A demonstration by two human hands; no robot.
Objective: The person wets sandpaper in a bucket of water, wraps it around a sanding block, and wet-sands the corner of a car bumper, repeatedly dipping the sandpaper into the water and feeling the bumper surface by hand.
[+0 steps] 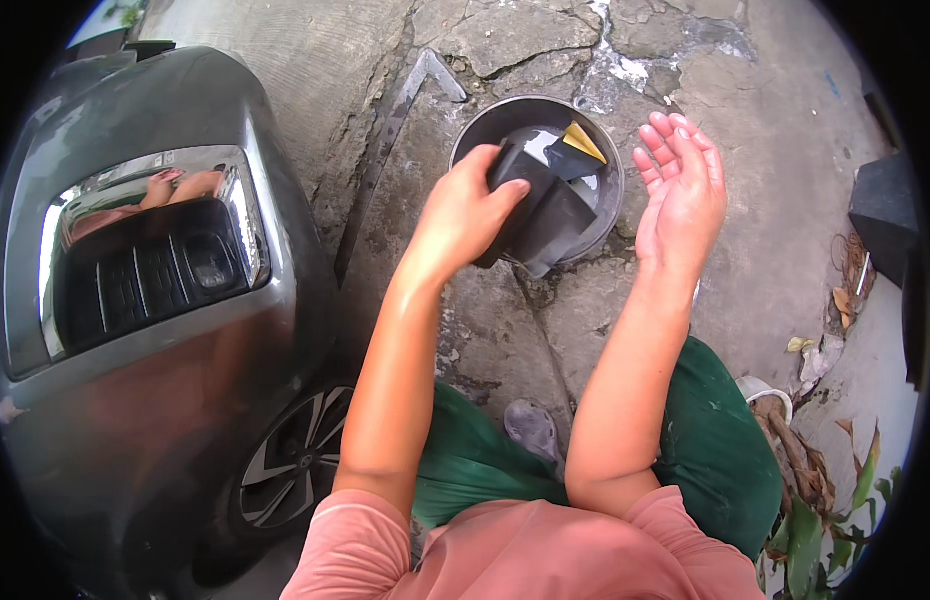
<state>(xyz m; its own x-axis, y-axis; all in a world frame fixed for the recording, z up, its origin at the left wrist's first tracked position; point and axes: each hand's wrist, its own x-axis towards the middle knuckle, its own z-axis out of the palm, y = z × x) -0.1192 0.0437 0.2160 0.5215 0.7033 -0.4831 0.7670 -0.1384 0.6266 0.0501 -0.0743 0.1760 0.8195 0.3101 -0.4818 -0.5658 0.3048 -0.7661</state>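
Note:
My left hand [464, 215] is closed on the edge of a black sheet-like piece [540, 215], thumb on top. The piece tilts over the near left rim of a round dark bucket [613, 190]. Its exact kind does not show. Inside the bucket, a folded sheet, dark with a yellow face [584, 141], rests by some shiny water [538, 142]. To the bucket's right, my right hand [677, 190] is raised, palm up and fingers loosely curled, holding nothing. The black piece hides part of the bucket's inside.
A dark grey car [185, 340] fills the left side, its wheel [297, 455] near my left forearm. An L-shaped metal bar [385, 140] lies on the cracked concrete beyond. Dry leaves and a potted plant [805, 545] stand at lower right, below a dark box [882, 205].

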